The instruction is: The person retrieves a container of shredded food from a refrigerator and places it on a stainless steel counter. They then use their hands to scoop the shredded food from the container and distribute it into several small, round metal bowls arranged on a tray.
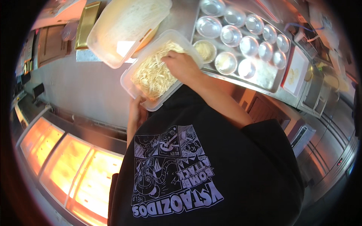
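Observation:
A translucent plastic container (125,77) is filled with pale, thin shredded strips (154,70) that look like a shredded vegetable or enoki mushrooms. My left hand (138,108) holds it at its near left corner, with part of the fingers hidden beneath the rim. Over the strips, my right hand (176,63) has its fingers bunched at the upper right of the heap, pinching some strips. To the right, a metal tray (264,77) carries several round foil cups. One foil cup (205,51) contains pale strips, and its neighbour (225,62) holds a smaller amount.
Behind the container, a larger translucent tub (127,25) leans over a yellowish bowl (147,38). A gold-coloured tray (87,25) stands farther left. Past the metal tray lies a red-rimmed white tray (295,72) with small bits. Glowing glass-fronted panels (82,169) are at lower left.

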Demonstrator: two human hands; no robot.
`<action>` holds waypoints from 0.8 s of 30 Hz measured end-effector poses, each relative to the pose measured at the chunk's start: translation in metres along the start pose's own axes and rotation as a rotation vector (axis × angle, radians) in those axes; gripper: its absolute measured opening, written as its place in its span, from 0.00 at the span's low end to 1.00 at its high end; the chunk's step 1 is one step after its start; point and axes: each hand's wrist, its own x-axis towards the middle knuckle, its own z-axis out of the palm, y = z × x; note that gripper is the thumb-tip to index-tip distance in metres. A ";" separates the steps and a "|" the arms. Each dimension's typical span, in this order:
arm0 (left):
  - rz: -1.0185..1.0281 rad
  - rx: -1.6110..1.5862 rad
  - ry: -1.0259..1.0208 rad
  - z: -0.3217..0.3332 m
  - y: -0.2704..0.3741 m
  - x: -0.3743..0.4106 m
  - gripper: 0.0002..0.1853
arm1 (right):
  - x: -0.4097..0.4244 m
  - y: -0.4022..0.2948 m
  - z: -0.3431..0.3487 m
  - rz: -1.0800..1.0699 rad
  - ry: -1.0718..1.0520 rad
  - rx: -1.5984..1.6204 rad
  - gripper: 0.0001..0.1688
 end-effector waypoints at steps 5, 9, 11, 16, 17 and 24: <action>-0.013 -0.005 -0.003 -0.017 -0.013 0.011 0.39 | -0.010 -0.008 0.011 0.015 0.043 0.088 0.16; -0.024 0.118 0.012 -0.012 -0.009 0.009 0.38 | -0.014 0.008 0.021 0.083 -0.062 0.059 0.17; -0.030 0.112 -0.003 -0.012 -0.009 0.009 0.38 | -0.017 0.016 0.021 0.047 0.038 0.189 0.16; -0.048 -0.006 -0.023 -0.005 -0.006 0.007 0.41 | -0.018 0.027 0.000 0.126 0.132 0.608 0.15; -0.043 -0.010 -0.025 -0.004 -0.005 0.007 0.41 | -0.021 0.029 -0.005 0.211 0.096 0.665 0.14; 0.037 0.040 0.013 -0.004 -0.013 0.007 0.39 | -0.047 0.072 -0.046 0.458 0.209 0.965 0.11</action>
